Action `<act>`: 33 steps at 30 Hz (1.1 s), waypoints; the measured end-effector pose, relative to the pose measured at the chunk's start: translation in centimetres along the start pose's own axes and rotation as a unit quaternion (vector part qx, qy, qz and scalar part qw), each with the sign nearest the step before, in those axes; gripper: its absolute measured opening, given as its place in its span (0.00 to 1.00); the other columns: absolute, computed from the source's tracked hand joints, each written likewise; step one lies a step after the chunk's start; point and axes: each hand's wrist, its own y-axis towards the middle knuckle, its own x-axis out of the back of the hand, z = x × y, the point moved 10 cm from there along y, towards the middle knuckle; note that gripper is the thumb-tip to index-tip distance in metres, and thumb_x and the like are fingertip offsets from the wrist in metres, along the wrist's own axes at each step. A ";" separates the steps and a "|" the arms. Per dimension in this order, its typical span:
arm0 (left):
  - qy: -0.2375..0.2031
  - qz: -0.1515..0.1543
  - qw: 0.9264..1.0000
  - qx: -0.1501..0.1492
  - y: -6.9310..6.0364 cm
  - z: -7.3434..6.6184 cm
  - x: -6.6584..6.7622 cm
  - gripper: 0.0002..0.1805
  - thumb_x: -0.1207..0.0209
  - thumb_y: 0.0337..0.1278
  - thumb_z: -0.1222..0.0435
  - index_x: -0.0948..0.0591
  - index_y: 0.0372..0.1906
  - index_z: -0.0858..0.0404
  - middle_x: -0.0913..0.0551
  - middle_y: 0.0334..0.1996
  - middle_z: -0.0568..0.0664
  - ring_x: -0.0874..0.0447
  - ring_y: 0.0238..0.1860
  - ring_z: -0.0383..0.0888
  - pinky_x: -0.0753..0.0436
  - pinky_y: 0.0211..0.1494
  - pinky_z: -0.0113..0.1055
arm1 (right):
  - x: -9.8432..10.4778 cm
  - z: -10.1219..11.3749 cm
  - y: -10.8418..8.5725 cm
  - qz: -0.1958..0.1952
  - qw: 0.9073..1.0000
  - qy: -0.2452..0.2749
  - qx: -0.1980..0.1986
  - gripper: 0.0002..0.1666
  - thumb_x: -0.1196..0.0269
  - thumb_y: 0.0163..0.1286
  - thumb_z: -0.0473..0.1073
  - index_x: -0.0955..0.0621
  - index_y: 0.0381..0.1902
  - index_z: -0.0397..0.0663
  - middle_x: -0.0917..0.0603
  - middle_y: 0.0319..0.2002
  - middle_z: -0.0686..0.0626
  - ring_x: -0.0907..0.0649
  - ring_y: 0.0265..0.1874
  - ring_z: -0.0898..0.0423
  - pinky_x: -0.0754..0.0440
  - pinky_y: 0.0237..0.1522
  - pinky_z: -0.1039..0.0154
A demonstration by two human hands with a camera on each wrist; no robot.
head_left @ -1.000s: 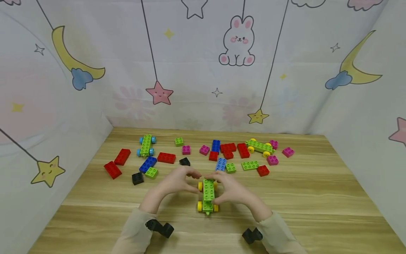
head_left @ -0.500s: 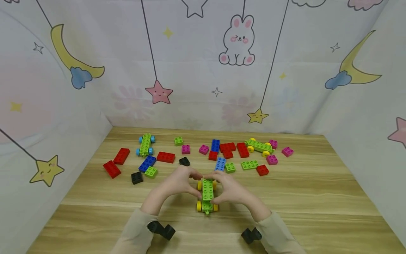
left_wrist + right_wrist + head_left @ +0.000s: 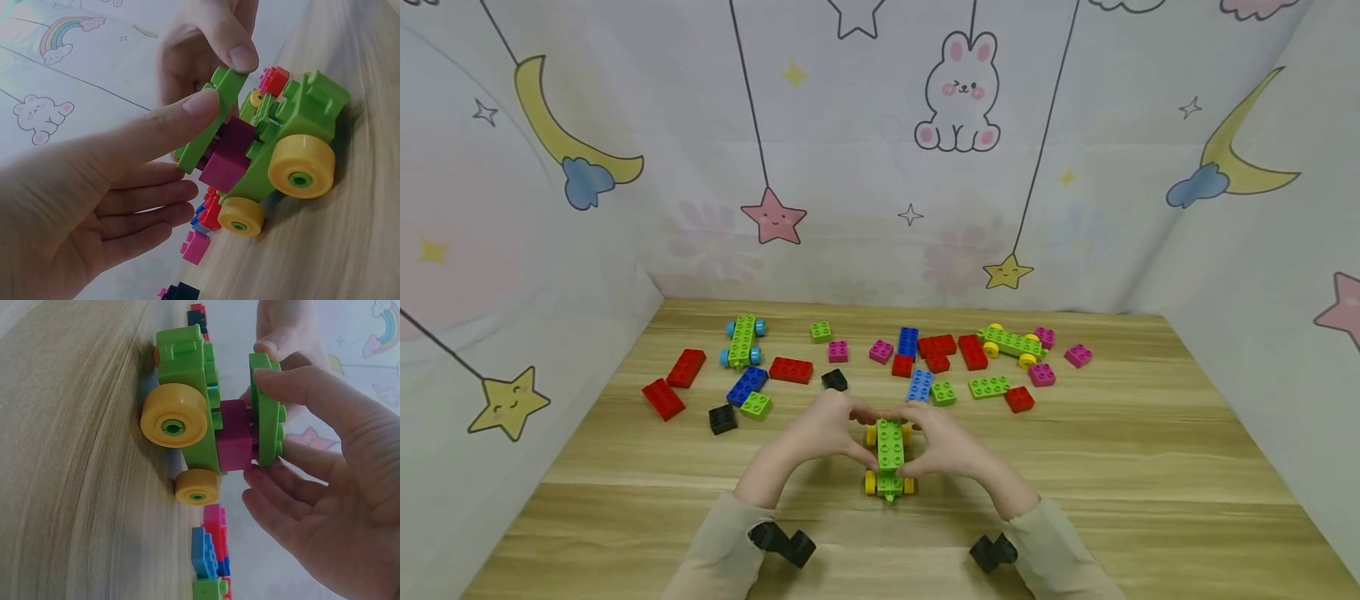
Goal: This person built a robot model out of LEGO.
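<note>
Plate [image 3: 891, 444] sits gripped between fingers [image 3: 312, 460]; magenta brick [image 3: 234, 434] beneath.

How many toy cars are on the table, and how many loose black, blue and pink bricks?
Toy cars: 3
Loose black bricks: 2
Loose blue bricks, light and dark: 3
Loose pink bricks: 5
Total: 13

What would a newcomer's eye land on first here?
Front and centre, the left hand and right hand hold a green plate over a magenta brick on a yellow-wheeled green chassis. Next, a blue-wheeled green chassis at the table's far left. Above, a winking white bunny on the pale backdrop.
</note>
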 end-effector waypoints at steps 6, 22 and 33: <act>0.008 -0.002 1.000 0.007 -0.1 -0.2 0.1 0.34 0.20 0.31 0.52 0.14 0.50 0.63 0.12 0.46 0.53 0.16 0.48 0.48 0.16 0.53 0.45 | 0.0 0.0 0.1 0.001 1.000 -0.009 0.002 0.42 0.24 0.51 0.42 0.26 0.64 0.41 0.24 0.62 0.42 0.24 0.58 0.44 0.23 0.58 0.43; 0.011 -0.002 1.000 0.024 -0.2 -0.4 0.0 0.33 0.20 0.32 0.53 0.15 0.48 0.64 0.13 0.45 0.53 0.16 0.48 0.49 0.16 0.52 0.46 | -0.1 -0.2 0.2 -0.001 1.000 -0.006 -0.013 0.41 0.25 0.51 0.41 0.25 0.64 0.41 0.24 0.62 0.41 0.23 0.58 0.44 0.22 0.58 0.43; 0.000 0.001 0.999 0.033 -0.2 -0.2 -0.2 0.32 0.20 0.32 0.54 0.14 0.48 0.65 0.12 0.44 0.54 0.15 0.47 0.52 0.16 0.52 0.47 | -0.4 -0.2 0.1 0.003 0.999 0.006 -0.033 0.41 0.26 0.51 0.39 0.25 0.64 0.42 0.26 0.64 0.40 0.26 0.61 0.41 0.25 0.60 0.40</act>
